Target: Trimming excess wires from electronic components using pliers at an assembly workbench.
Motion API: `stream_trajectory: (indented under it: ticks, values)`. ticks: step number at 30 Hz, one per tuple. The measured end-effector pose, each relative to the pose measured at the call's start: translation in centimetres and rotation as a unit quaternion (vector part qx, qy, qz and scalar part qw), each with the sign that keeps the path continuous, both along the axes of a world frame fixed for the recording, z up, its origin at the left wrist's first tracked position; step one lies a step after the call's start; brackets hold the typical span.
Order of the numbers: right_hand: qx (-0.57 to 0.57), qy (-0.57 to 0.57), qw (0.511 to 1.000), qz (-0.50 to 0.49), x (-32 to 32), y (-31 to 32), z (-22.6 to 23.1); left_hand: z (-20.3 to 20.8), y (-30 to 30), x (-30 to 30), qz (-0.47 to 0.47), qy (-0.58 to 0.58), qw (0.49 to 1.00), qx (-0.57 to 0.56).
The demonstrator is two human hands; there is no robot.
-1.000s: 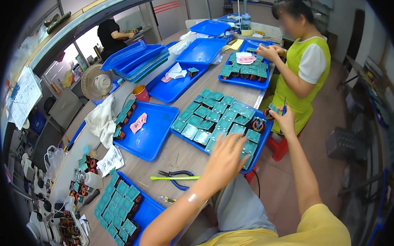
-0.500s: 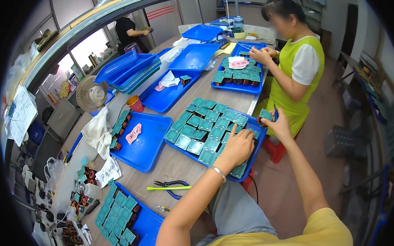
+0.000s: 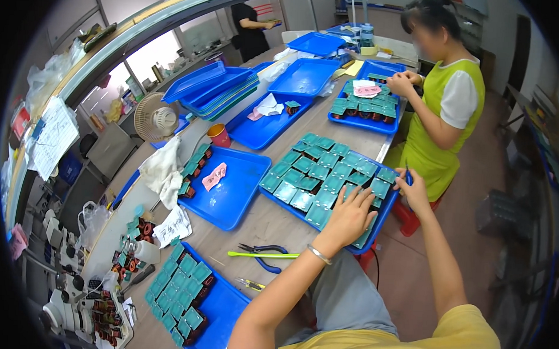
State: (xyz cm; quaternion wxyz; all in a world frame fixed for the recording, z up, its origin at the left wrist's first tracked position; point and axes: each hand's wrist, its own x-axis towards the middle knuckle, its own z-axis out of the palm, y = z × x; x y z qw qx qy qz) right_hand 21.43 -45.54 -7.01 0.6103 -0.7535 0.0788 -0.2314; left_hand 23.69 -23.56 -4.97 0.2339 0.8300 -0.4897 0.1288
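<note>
A blue tray (image 3: 383,230) in front of me is packed with green circuit boards (image 3: 320,197) mounted on dark parts with reddish sides. My left hand (image 3: 350,215) lies over the boards on the tray's near right part, fingers apart and with no object in its grasp. At the right rim, my right hand (image 3: 414,190) is closed around a small blue tool (image 3: 409,176) whose kind is mostly hidden by the fingers. Its fingertips are beside one green-topped piece (image 3: 387,174) at the tray's right corner; whether they touch it I cannot tell.
Left of my tray, another blue tray (image 3: 229,203) holds a pink slip and a row of pieces. Pliers (image 3: 268,260) and a yellow-green stick (image 3: 246,254) lie nearer me, above a third loaded tray (image 3: 216,317). Across the table a co-worker (image 3: 448,113) handles similar boards.
My right hand has brought a green-topped piece from beyond the rim to the tray's right corner. My left hand has spread its fingers over the boards. The whole view has shifted.
</note>
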Motion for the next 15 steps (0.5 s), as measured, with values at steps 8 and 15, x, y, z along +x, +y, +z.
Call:
stream_trajectory:
  ticks: [8,15]
  values:
    - [0.167,0.020,0.985,-0.027,-4.2,2.8,-4.5,4.5,12.1,-4.1,0.118,0.045,0.992,0.006]
    - [0.278,0.012,0.960,-0.029,-5.1,6.7,-4.6,5.8,22.9,-12.7,0.257,0.105,0.961,-0.014]
